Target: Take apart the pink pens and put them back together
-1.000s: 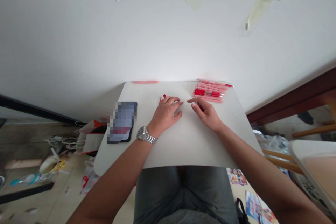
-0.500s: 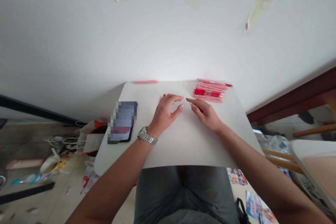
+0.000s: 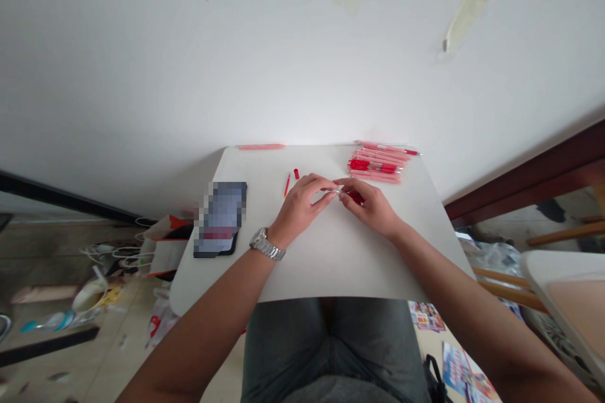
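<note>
Hands (image 3: 305, 198) on red pen part (image 3: 356, 197), pink pens (image 3: 375, 157) nearby, flyer (image 3: 455, 366) lettering blurred

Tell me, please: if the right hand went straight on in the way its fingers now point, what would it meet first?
Most likely the left hand, just ahead of the right hand and the red pen part it holds; depth is unclear from this one view, so they may already touch.

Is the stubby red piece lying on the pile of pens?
No: the stubby red piece lies on the white table near the left hand, apart from the pile of pens.
</note>
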Demonstrator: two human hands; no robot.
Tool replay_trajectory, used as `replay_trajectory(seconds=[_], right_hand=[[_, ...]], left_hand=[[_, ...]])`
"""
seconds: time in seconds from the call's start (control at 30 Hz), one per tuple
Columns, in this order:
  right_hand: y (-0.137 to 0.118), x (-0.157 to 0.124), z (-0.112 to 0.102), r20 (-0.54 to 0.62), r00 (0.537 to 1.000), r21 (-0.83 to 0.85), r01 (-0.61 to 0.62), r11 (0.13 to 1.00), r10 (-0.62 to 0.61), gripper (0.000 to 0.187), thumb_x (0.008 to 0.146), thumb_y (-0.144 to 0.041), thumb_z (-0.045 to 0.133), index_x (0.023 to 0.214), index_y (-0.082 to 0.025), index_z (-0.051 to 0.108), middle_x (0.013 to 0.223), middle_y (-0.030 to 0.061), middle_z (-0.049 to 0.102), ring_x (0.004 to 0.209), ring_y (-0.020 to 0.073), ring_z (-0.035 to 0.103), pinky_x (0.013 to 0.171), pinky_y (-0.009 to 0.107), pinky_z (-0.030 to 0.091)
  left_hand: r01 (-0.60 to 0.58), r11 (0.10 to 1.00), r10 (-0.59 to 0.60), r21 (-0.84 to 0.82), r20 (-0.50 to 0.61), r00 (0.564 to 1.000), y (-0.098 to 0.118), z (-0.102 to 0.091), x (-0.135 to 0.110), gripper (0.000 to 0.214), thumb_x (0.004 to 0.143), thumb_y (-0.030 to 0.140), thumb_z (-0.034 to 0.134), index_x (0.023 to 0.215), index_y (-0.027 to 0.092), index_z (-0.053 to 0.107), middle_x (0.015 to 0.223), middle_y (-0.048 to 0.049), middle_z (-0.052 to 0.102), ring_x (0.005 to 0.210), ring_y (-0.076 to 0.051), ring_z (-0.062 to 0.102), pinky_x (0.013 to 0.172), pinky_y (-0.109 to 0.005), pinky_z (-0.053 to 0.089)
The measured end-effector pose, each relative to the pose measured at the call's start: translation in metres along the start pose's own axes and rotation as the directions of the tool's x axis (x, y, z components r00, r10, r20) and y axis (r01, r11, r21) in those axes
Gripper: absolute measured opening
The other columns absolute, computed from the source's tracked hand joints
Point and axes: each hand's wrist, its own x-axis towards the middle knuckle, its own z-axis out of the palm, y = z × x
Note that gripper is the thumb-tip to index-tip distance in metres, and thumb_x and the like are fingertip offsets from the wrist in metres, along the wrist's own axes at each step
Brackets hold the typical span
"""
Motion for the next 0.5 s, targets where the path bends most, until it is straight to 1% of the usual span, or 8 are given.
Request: replay_trajectory(seconds=[0.13, 0.23, 0.3, 0.37, 0.43, 0.5], right_hand=[[0.002, 0.0, 0.0, -0.026, 0.999, 0.04, -0.033, 0.999, 0.034, 0.035, 0.104, -0.043, 0.062, 0.133, -0.024, 0.067, 0.098, 0.0047, 0.073, 0.08, 0.0168, 0.064, 0.077, 0.032, 0.053], [0.003, 0.002, -0.001, -0.075, 0.988, 0.179, -0.123, 0.976, 0.138, 0.041, 0.1, -0.052, 0.067, 0.13, -0.024, 0.067, 0.097, 0.0055, 0.073, 0.081, 0.018, 0.067, 0.075, 0.033, 0.057], [0.004, 0.005, -0.001, -0.106, 0.967, 0.336, -0.184, 0.924, 0.231, 0.044, 0.096, -0.057, 0.071, 0.123, -0.023, 0.066, 0.095, 0.0051, 0.074, 0.076, 0.017, 0.067, 0.07, 0.033, 0.058], [0.004, 0.008, -0.002, -0.134, 0.939, 0.485, -0.216, 0.848, 0.316, 0.044, 0.091, -0.059, 0.076, 0.114, -0.024, 0.065, 0.098, 0.0046, 0.075, 0.076, 0.0162, 0.069, 0.071, 0.033, 0.061], [0.005, 0.01, -0.001, -0.154, 0.91, 0.582, -0.231, 0.779, 0.385, 0.045, 0.087, -0.059, 0.081, 0.108, -0.024, 0.064, 0.101, 0.0041, 0.076, 0.083, 0.0173, 0.073, 0.078, 0.035, 0.064], [0.006, 0.011, 0.0, -0.163, 0.885, 0.639, -0.242, 0.73, 0.436, 0.046, 0.083, -0.058, 0.085, 0.106, -0.024, 0.064, 0.098, 0.0033, 0.076, 0.089, 0.0183, 0.075, 0.086, 0.037, 0.065]], left_hand=[[0.017, 1.0, -0.017, 0.016, -0.021, 1.0, 0.0, -0.001, 0.001, 0.009, 0.105, 0.027, 0.063, 0.11, 0.024, 0.07, 0.107, -0.0031, 0.072, 0.102, -0.018, 0.069, 0.097, -0.037, 0.057], [0.05, 0.998, -0.047, 0.038, -0.072, 0.996, -0.001, -0.003, 0.002, 0.008, 0.105, 0.026, 0.063, 0.109, 0.024, 0.069, 0.105, -0.0031, 0.072, 0.098, -0.018, 0.068, 0.095, -0.037, 0.057], [0.067, 0.997, -0.062, 0.036, -0.123, 0.99, -0.002, -0.004, 0.003, 0.008, 0.104, 0.026, 0.063, 0.108, 0.023, 0.069, 0.104, -0.0035, 0.073, 0.096, -0.018, 0.067, 0.092, -0.036, 0.058], [0.079, 0.996, -0.073, 0.034, -0.163, 0.984, -0.004, -0.004, 0.003, 0.006, 0.103, 0.025, 0.064, 0.106, 0.023, 0.069, 0.102, -0.0038, 0.073, 0.095, -0.018, 0.067, 0.09, -0.036, 0.058], [0.085, 0.996, -0.077, 0.038, -0.176, 0.981, -0.005, -0.003, 0.003, 0.006, 0.102, 0.024, 0.065, 0.106, 0.023, 0.069, 0.101, -0.0037, 0.073, 0.095, -0.018, 0.067, 0.09, -0.036, 0.058], [0.084, 0.995, -0.074, 0.047, -0.17, 0.983, -0.005, -0.002, 0.003, 0.006, 0.102, 0.023, 0.065, 0.106, 0.023, 0.069, 0.101, -0.0033, 0.073, 0.095, -0.018, 0.067, 0.09, -0.036, 0.057]])
